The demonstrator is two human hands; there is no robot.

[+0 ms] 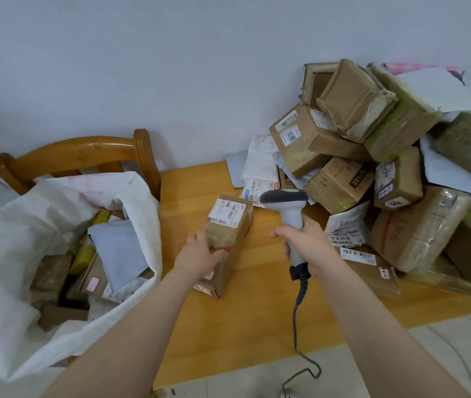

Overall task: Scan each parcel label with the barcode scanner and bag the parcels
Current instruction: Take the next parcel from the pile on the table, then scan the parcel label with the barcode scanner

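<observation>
My left hand (pixel 197 254) grips a long brown cardboard parcel (pixel 228 239) from its left side, over the wooden table (pixel 257 326). The parcel's white barcode label (pixel 227 211) faces up at its far end. My right hand (pixel 306 245) holds the grey barcode scanner (pixel 287 206) by its handle, its dark head to the right of the label and a little above it. The scanner's coiled cable (pixel 300 297) hangs down off the table's front edge. A large white bag (pixel 27 225) stands open at the left with several parcels inside.
A heap of taped cardboard parcels (pixel 386 173) and white mailers fills the table's right side against the wall. A wooden chair (pixel 84 156) stands behind the bag. A flat labelled parcel (pixel 372 268) lies just right of my right wrist.
</observation>
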